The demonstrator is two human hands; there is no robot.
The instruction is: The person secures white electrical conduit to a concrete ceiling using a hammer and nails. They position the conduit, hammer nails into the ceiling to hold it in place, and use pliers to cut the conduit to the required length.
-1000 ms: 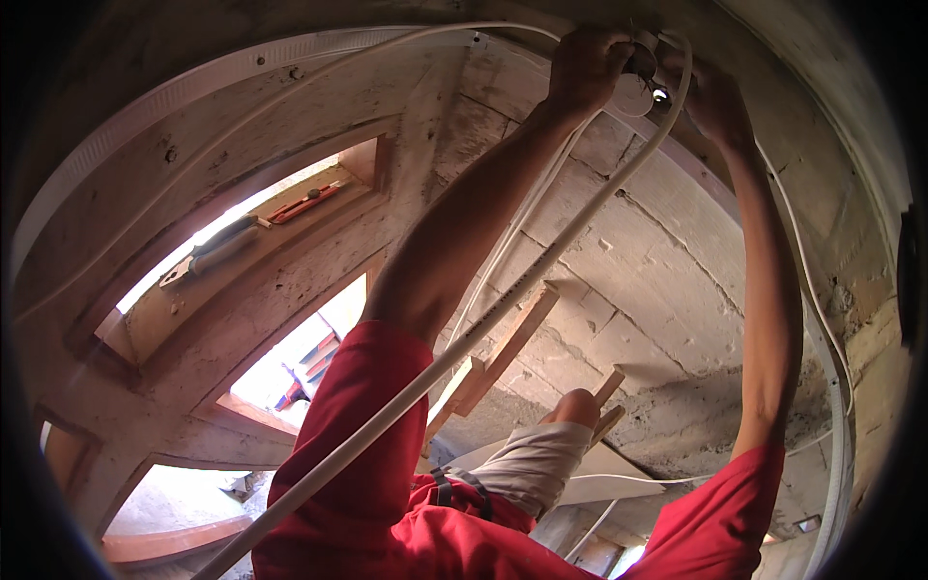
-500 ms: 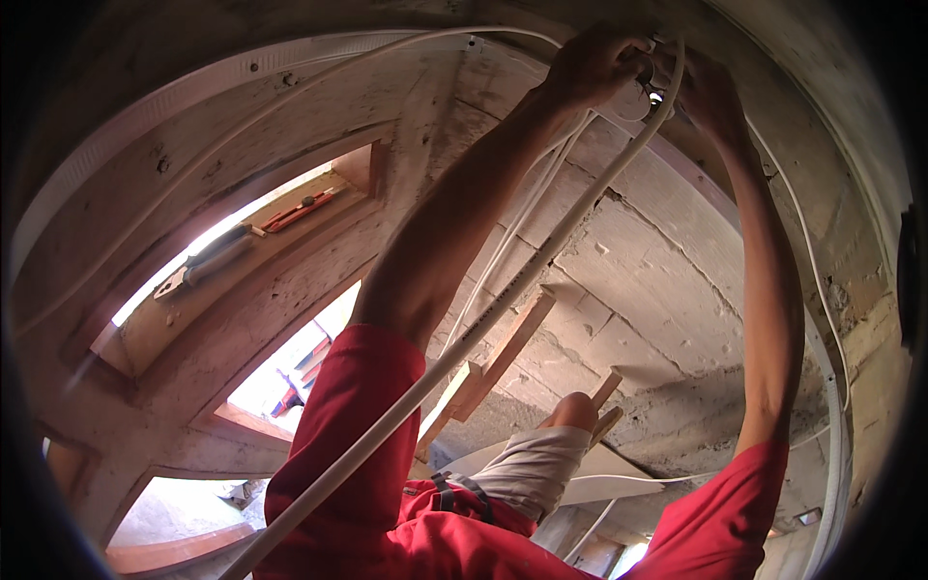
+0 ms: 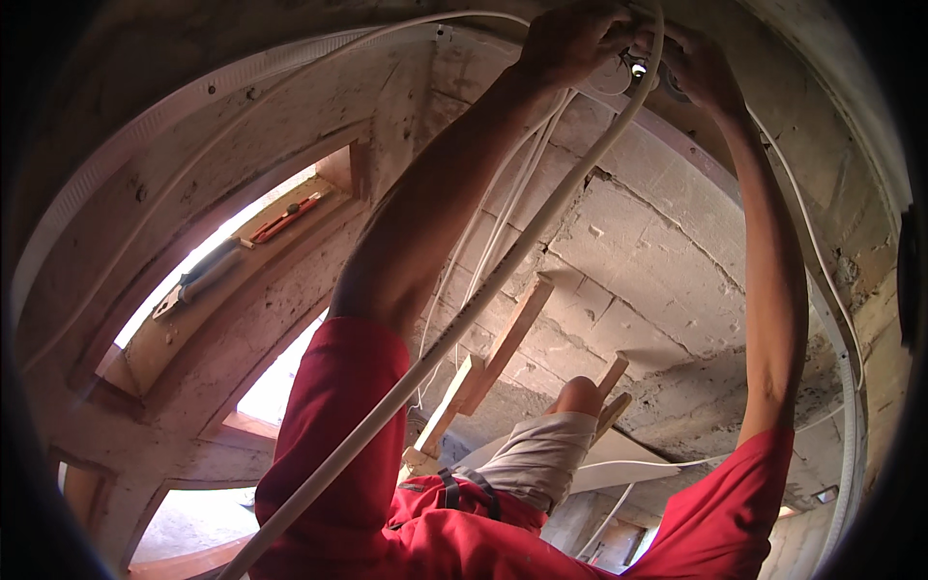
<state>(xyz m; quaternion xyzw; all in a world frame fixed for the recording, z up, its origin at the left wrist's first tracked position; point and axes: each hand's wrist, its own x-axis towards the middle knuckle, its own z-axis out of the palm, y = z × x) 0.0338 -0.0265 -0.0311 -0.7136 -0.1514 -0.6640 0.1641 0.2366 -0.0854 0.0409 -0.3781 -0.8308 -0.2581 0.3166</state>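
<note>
Both hands up top: left hand point(image 3: 570, 41) curls around thin white wires point(image 3: 503, 203), right hand point(image 3: 698, 66) pinches a small fitting point(image 3: 638, 70) between them. Conduit point(image 3: 464, 319) already runs below toward the grip; wires still hang loose, so I'd guess midway.

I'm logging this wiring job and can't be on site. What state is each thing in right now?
Left hand: raised overhead, fingers closed around white wires.
Right hand: raised beside it, at the small fitting.
White corrugated conduit: hanging loose, slanting down from the hands.
Thin white wires: dangling slack.
Window opening: open, daylight coming through.
Wooden ladder: leaning against the block wall.
</note>
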